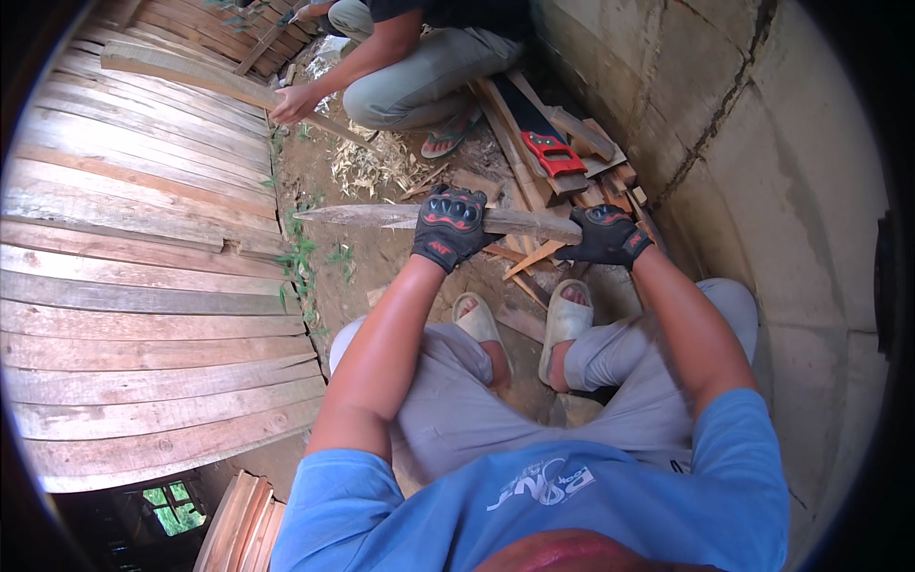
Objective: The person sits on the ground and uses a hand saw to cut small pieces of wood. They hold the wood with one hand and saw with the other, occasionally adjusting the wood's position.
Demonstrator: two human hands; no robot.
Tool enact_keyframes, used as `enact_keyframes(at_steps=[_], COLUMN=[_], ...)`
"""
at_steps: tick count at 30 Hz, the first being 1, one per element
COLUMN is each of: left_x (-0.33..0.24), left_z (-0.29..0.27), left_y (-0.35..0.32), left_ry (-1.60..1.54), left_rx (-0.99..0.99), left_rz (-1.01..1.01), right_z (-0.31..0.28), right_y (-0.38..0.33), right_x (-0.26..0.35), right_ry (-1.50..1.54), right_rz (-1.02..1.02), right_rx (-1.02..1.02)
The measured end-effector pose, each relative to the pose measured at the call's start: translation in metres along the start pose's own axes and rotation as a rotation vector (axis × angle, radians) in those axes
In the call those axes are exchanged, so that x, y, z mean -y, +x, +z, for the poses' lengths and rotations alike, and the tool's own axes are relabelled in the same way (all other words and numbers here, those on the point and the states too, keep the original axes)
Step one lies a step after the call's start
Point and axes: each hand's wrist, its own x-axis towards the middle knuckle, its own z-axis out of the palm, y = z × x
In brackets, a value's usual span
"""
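Observation:
A wooden stake (524, 223) lies level across the space in front of my knees, its sharpened tip pointing left. My left hand (452, 225), in a black glove with red trim and hard knuckle guards, is wrapped around its middle. At the blunt right end my right hand (606, 234), gloved the same way, grips it too. Just beyond my right hand a handsaw (555, 160) with a red and black handle rests on a pile of wood offcuts (610, 172).
A co-worker (419, 81) squats ahead, one bare hand holding a long wooden board (191, 72). Wood shavings (367, 172) litter the dirt by their feet. A plank wall (143, 286) stands at left, a concrete wall (801, 191) at right. Small green weeds (301, 257) grow along the planks.

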Motion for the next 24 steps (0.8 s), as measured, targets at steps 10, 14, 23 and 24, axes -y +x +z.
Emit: enact_keyframes(at_steps=[10, 14, 23, 24], left_x=[0.005, 0.004, 0.015, 0.016], left_z=[-0.002, -0.005, -0.004, -0.006], left_y=[0.0, -0.001, 0.003, 0.003], left_ry=[-0.073, -0.089, -0.152, -0.152], left_rx=[0.355, 0.382, 0.475, 0.476], left_rz=[-0.12, -0.158, -0.185, -0.182], right_z=[-0.007, 0.004, 0.006, 0.007], right_y=[0.0, 0.004, 0.002, 0.002], right_x=[-0.003, -0.007, -0.001, 0.0], right_ry=[-0.047, -0.055, 0.077, 0.092], right_rz=[-0.069, -0.044, -0.006, 0.0], right_rx=[-0.08, -0.106, -0.143, -0.136])
